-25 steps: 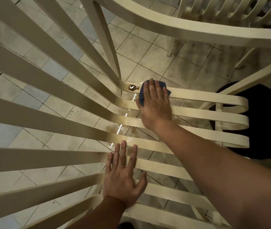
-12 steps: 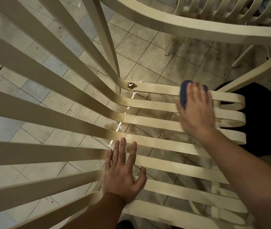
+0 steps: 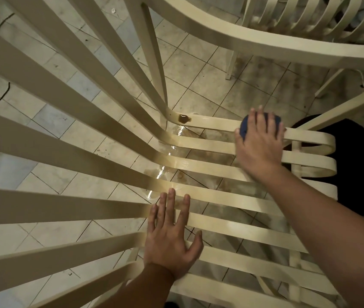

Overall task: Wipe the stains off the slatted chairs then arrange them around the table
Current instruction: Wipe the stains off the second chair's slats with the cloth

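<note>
On the far seat slat (image 3: 216,125), the brown stain (image 3: 183,118) lies leftward along it from the right hand (image 3: 260,143), pressing a blue cloth (image 3: 244,129) under straight fingers (image 3: 265,123), nearer than the left hand (image 3: 172,238) spread flat on closer slats (image 3: 232,227).

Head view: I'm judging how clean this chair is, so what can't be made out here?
Blue cloth: mostly under the right hand, head view; its soiling is hidden.
Seat slats beneath that hand: covered.
Second chair: cut off by the top edge.
Dark shape at right: too dark, cut by the right edge.
</note>
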The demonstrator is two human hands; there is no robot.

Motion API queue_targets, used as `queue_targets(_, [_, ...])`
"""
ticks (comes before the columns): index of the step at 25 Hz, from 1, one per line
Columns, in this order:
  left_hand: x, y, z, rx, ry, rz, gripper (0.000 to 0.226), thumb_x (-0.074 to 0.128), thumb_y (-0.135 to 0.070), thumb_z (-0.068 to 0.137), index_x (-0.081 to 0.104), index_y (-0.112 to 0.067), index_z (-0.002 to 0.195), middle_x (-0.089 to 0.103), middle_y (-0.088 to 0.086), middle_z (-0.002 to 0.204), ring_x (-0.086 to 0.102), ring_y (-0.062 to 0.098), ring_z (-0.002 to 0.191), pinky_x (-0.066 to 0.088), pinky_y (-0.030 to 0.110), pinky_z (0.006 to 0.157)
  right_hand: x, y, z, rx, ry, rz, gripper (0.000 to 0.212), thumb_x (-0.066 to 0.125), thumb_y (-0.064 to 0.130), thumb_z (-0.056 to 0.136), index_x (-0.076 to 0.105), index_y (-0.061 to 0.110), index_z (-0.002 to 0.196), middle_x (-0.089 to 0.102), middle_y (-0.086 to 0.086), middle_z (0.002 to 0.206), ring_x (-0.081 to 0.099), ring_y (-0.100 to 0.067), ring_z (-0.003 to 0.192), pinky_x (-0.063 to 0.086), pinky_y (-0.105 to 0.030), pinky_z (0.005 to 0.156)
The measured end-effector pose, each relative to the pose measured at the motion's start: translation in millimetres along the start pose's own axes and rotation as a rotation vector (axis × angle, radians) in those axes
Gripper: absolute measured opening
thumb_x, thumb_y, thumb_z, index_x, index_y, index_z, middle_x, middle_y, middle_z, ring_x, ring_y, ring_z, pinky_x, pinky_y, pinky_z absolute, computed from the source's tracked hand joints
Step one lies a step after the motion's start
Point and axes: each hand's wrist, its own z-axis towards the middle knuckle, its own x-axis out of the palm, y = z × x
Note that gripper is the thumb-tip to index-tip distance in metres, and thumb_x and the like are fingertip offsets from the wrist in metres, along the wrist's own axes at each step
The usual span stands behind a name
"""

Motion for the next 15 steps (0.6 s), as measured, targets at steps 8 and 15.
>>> queue_targets(8, [0, -1, 0, -0.009, -0.003, 0.010, 0.087, 0.047, -0.060, 0.092, 0.016, -0.023, 0.164, 0.004, 0.011, 0.172, 0.004, 0.029, 0.159, 0.001, 0.044, 0.126, 10, 114, 13, -0.273, 0.103, 0.018, 0.070, 0.015, 0.050, 0.107, -0.013, 0.015, 0.161, -0.017, -0.005, 0.169, -0.020, -0.027, 0.155, -0.010, -0.052, 0.125])
queue_targets(15, [1, 1, 0, 0.000, 0.000, 0.005, 0.088, 0.049, -0.060, 0.091, 0.017, -0.023, 0.164, 0.004, 0.011, 0.172, 0.005, 0.029, 0.159, 0.003, 0.045, 0.126, 7, 41, -3, -0.329, 0.063, 0.010, 0.071, 0.008, 0.058, 0.105, -0.016, 0.020, 0.160, -0.018, 0.002, 0.169, -0.017, -0.019, 0.155, -0.010, -0.046, 0.126])
